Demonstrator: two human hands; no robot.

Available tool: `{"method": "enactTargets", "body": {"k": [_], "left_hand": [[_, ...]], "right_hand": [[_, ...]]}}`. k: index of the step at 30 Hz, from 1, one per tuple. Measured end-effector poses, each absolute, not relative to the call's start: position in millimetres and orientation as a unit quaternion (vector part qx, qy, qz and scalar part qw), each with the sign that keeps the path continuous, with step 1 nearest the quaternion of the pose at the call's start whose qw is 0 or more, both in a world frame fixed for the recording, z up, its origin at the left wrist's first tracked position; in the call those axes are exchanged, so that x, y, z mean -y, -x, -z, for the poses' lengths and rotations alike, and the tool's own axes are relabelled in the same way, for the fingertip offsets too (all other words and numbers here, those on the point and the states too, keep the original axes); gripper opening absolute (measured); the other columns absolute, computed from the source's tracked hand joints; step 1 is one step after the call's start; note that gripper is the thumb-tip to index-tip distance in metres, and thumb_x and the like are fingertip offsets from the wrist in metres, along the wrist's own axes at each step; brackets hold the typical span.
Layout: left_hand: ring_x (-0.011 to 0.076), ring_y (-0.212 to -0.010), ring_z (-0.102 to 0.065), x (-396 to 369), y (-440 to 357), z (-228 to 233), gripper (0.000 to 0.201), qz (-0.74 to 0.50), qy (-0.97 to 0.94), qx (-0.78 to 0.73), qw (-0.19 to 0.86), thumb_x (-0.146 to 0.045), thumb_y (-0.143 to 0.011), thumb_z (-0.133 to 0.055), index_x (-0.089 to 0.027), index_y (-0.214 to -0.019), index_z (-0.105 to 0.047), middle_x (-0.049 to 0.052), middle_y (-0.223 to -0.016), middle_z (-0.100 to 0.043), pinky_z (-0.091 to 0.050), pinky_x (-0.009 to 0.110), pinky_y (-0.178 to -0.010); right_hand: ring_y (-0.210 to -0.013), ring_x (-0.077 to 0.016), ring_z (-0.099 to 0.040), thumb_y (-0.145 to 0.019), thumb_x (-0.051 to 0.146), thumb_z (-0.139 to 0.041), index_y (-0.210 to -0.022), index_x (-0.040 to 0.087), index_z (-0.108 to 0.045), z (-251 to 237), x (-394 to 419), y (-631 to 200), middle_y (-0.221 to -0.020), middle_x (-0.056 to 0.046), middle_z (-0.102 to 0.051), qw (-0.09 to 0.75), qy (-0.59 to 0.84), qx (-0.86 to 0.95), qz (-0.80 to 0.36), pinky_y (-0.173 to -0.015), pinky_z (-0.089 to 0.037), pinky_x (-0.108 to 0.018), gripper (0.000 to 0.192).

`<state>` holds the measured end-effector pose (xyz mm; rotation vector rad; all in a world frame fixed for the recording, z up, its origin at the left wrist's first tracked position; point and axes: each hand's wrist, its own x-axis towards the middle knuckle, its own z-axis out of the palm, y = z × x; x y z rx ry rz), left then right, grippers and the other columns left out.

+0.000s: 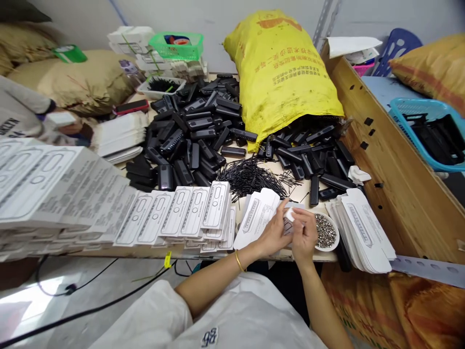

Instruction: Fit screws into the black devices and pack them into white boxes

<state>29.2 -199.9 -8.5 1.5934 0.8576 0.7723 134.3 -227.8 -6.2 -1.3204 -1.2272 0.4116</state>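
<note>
I note the small white piece [289,214] pinched between my left hand [275,233] and right hand [304,231] looks like matt plastic. Just right of them, a smooth white bowl [334,239] holds shiny metal bits [322,230]. Left of the hands, the cards [181,211] are matt printed paper. Beyond them, the black cases [196,127] look like semi-gloss plastic; the yellow sack [281,68] is coarse woven plastic.

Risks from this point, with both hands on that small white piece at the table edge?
1. The left hand and right hand pinch the small white piece right at the table edge; a slip might drop it to the floor.
2. The bowl of small metal parts sits against the right hand; a nudge may spill it.
3. The stack of white cards overhangs the edge and may slide off.
</note>
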Motion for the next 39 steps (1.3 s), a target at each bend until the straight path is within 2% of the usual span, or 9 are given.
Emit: {"method": "enactTargets", "body": {"k": [7, 12, 16, 19, 22, 26, 29, 34, 39], "left_hand": [[0.0303, -0.137, -0.039, 199, -30, 6, 0.085, -0.317, -0.666, -0.362, 0.569, -0.024, -0.077, -0.062, -0.017, -0.148, -0.014, 0.020, -0.148, -0.035, -0.032, 0.049, -0.113], [0.0306, -0.127, -0.048, 197, -35, 17, 0.082, -0.326, -0.682, -0.368, 0.541, -0.022, -0.073, -0.064, -0.016, -0.142, -0.019, 0.019, -0.137, -0.044, -0.041, 0.048, -0.105], [0.0297, -0.114, -0.056, 199, -29, -9, 0.071, -0.287, -0.711, -0.421, 0.485, -0.024, -0.070, -0.068, -0.017, -0.132, -0.035, 0.016, -0.128, -0.052, -0.049, 0.044, -0.095], [0.0260, -0.102, -0.058, 200, 12, -58, 0.060, -0.281, -0.721, -0.509, 0.377, -0.029, -0.072, -0.066, -0.019, -0.127, -0.044, 0.012, -0.120, -0.055, -0.051, 0.040, -0.089], [0.0249, -0.093, -0.058, 191, 85, -101, 0.044, -0.226, -0.685, -0.650, 0.237, -0.034, -0.077, -0.061, -0.019, -0.118, -0.054, 0.010, -0.106, -0.055, -0.051, 0.041, -0.085], [0.0381, -0.105, -0.055, 172, 171, -108, 0.048, -0.104, -0.585, -0.800, 0.083, -0.037, -0.078, -0.060, -0.010, -0.117, -0.057, 0.017, -0.102, -0.056, -0.045, 0.054, -0.092], [0.0428, -0.125, -0.043, 165, 175, -91, 0.060, -0.149, -0.604, -0.783, 0.009, -0.034, -0.079, -0.060, -0.007, -0.131, -0.048, 0.024, -0.121, -0.052, -0.036, 0.058, -0.104], [0.0271, -0.122, -0.052, 136, 55, -55, 0.046, -0.216, -0.765, -0.569, 0.213, -0.028, -0.090, -0.049, -0.018, -0.135, -0.049, 0.014, -0.130, -0.053, -0.042, 0.043, -0.105], [0.0295, -0.127, -0.049, 58, -81, -22, 0.051, -0.164, -0.791, -0.527, 0.264, -0.007, -0.082, -0.050, -0.011, -0.133, -0.051, 0.020, -0.132, -0.054, -0.039, 0.040, -0.107]], "right_hand": [[-0.095, -0.0231, -0.063, -0.092, 0.029, -0.052, -0.093, 0.023, -0.067, 10, 225, -140, -0.096, -0.007, -0.067, 0.590, 0.589, 0.538, -0.124, -0.089, -0.047, -0.043, 0.016], [-0.110, -0.0277, -0.061, -0.093, 0.027, -0.048, -0.111, 0.021, -0.064, 28, 236, -138, -0.116, -0.012, -0.066, 0.567, 0.544, 0.618, -0.034, -0.094, -0.046, -0.051, 0.025], [-0.125, -0.0313, -0.052, -0.094, 0.042, -0.043, -0.128, 0.017, -0.055, 33, 242, -138, -0.138, -0.017, -0.052, 0.606, 0.562, 0.542, -0.154, -0.098, -0.043, -0.055, 0.043], [-0.109, -0.0274, -0.061, -0.092, 0.051, -0.041, -0.129, 0.018, -0.052, 29, 241, -147, -0.129, -0.016, -0.058, 0.669, 0.560, 0.421, -0.247, -0.088, -0.050, -0.049, 0.051], [-0.093, -0.0229, -0.064, -0.088, 0.047, -0.053, -0.112, 0.016, -0.061, 22, 240, -165, -0.108, -0.011, -0.066, 0.667, 0.597, 0.381, -0.231, -0.081, -0.052, -0.042, 0.040], [-0.088, -0.0209, -0.064, -0.086, 0.045, -0.058, -0.100, 0.016, -0.064, 18, 242, -195, -0.096, -0.009, -0.068, 0.610, 0.660, 0.390, -0.201, -0.083, -0.049, -0.040, 0.033], [-0.087, -0.0230, -0.063, -0.087, 0.047, -0.055, -0.096, 0.016, -0.066, 26, 244, -218, -0.092, -0.010, -0.069, 0.517, 0.722, 0.432, -0.160, -0.082, -0.047, -0.040, 0.034], [-0.083, -0.0259, -0.055, -0.088, 0.046, -0.048, -0.087, 0.018, -0.067, 56, 247, -237, -0.088, -0.011, -0.067, 0.315, 0.739, 0.594, -0.052, -0.079, -0.041, -0.042, 0.034], [-0.081, -0.0253, -0.050, -0.090, 0.030, -0.043, -0.078, 0.020, -0.063, 70, 248, -232, -0.084, -0.010, -0.063, 0.229, 0.753, 0.617, 0.015, -0.069, -0.035, -0.036, 0.025]]}}
